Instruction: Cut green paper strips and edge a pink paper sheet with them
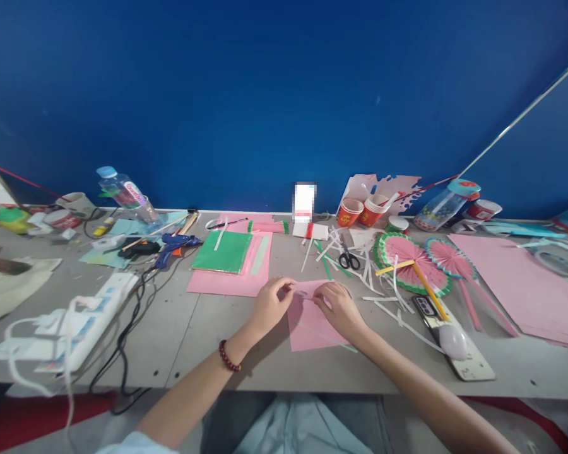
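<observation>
Directly beneath the two hands, on the grey desk [227,340], lies a pink paper sheet [307,340], its near part bare and its far part crossed by the fingers. The left hand [274,306] and the right hand [338,306] are apart by a small gap, each with thumb and fingers drawn close together. In that gap sits a thin pale strip [304,295], reaching the right fingertips; whether either hand is actually pinching it, I cannot tell.

The sheet should be light, limp and quick to crease, so it is best held flat near its edges with spread fingers. The strip looks lighter yet, probably flimsy and easily bent or torn; a soft pinch at each end would suit it better than a grip at the middle.

Beyond the left hand rests a packet of green paper [222,252]. Past the right hand are black-handled scissors [349,260] among white paper offcuts [369,271], and farther to its right a watermelon-patterned paper fan [392,249]. Well to the left of the left hand is a blue glue gun [170,249].
</observation>
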`<state>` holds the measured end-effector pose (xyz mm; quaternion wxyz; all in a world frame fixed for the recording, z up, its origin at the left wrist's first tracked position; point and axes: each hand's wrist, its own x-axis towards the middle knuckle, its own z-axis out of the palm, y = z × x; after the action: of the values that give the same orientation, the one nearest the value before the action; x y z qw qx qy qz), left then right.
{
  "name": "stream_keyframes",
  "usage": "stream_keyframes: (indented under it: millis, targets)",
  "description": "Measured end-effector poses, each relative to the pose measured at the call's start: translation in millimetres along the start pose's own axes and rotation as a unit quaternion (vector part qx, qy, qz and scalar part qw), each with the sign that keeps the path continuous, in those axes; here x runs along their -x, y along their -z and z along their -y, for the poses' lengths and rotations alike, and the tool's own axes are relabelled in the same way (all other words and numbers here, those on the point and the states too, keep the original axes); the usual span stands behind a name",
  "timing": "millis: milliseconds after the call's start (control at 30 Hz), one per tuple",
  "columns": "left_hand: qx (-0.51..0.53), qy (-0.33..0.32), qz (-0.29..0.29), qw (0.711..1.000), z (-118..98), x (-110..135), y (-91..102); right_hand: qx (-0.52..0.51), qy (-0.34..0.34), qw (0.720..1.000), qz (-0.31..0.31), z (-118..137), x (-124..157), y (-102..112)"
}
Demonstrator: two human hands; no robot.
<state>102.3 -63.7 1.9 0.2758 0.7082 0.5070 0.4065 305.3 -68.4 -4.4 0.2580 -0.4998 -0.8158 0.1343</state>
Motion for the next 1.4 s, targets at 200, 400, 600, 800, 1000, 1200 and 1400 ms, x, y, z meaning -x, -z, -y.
stream_keyframes:
  millis: [200, 400, 600, 800, 1000, 1200, 1400]
  targets:
    - [-0.071, 0.01, -0.011, 0.997, -2, 4, -0.1, -0.038, -0.025, 0.999, -0.02, -1, -4, -6]
    - [-0.234, -0.092, -0.033, 0.967, -8, 8, -1.0, -0.055, -0.035, 0.998, -0.017, -2, -5, -5]
    - [-0.276, -0.162, 0.094, 0.943, -13, 16, -8.7, -0.08, -0.058, 0.995, -0.011, -7, -6, -1]
    - [-0.303, -0.241, 0.203, 0.899, -21, 22, -11.8, -0.121, -0.092, 0.988, 0.005, -11, -12, 6]
    - [-0.308, -0.272, 0.234, 0.881, -16, 23, -0.2, -0.27, -0.164, 0.946, 0.074, -29, -16, 8]
    - [-0.275, -0.296, 0.24, 0.883, 1, 20, 3.9, -0.336, -0.187, 0.918, 0.101, -32, -20, 17]
    - [-0.282, -0.272, 0.216, 0.894, 2, 19, 1.1, -0.341, -0.216, 0.906, 0.122, -29, -22, 20]
